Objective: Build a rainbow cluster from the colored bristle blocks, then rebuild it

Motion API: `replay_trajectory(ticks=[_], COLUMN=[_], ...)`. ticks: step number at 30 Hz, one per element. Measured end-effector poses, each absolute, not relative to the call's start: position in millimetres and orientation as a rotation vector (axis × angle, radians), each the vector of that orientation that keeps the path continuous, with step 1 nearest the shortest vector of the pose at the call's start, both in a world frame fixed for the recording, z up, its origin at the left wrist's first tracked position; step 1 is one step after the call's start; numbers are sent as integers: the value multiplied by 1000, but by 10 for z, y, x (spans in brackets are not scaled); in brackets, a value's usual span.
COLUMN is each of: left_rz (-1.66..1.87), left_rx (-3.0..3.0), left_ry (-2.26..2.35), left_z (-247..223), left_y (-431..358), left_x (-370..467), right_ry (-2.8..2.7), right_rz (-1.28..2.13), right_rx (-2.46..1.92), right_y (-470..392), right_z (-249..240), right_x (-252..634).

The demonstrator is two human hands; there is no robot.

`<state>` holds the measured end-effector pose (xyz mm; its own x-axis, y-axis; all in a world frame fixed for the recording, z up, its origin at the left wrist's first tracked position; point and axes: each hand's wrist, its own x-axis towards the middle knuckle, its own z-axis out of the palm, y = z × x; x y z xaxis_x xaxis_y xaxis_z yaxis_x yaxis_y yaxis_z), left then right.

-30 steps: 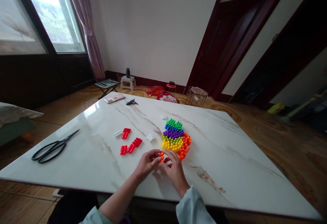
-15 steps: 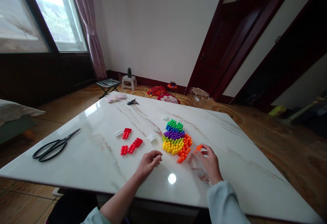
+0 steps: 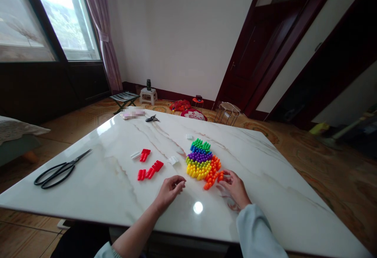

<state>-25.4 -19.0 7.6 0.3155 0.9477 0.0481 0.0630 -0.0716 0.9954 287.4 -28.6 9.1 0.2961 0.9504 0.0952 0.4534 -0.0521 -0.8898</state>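
Observation:
My right hand (image 3: 235,187) pinches a small orange piece (image 3: 220,176), which is right at the edge of the orange cluster (image 3: 212,171). That cluster lies against a block of bead-like pieces in green (image 3: 201,145), blue, purple (image 3: 200,155), olive and yellow (image 3: 198,171) rows. My left hand (image 3: 171,189) rests just in front and left of the yellow row, its fingers curled together; whether anything is between them is hidden. Red pieces (image 3: 154,169) and white pieces (image 3: 173,160) lie to the left on the marble table (image 3: 103,195).
Black-handled scissors (image 3: 63,169) lie at the table's left. Small dark pliers (image 3: 152,119) and a blurred packet (image 3: 132,113) are near the far edge. Another white piece (image 3: 189,136) sits behind the green row. Stools and a red bag stand on the floor beyond.
My right hand has moved left, bringing the orange piece from apart on the right to the edge of the orange cluster. My left hand has hardly moved.

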Motion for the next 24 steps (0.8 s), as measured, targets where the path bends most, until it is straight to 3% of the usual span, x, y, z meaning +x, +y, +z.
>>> replay_trajectory(ticks=[13, 24], left_rz=[982, 982], left_rx=[1443, 1441], left_ry=[992, 1014], left_z=[50, 55], left_y=[-169, -172], left_x=[-257, -255], right_ry=[-1366, -1286], right_rz=[424, 424], right_rx=[-1696, -1726], right_y=[-218, -174], right_z=[-34, -47], right_x=[2795, 2737])
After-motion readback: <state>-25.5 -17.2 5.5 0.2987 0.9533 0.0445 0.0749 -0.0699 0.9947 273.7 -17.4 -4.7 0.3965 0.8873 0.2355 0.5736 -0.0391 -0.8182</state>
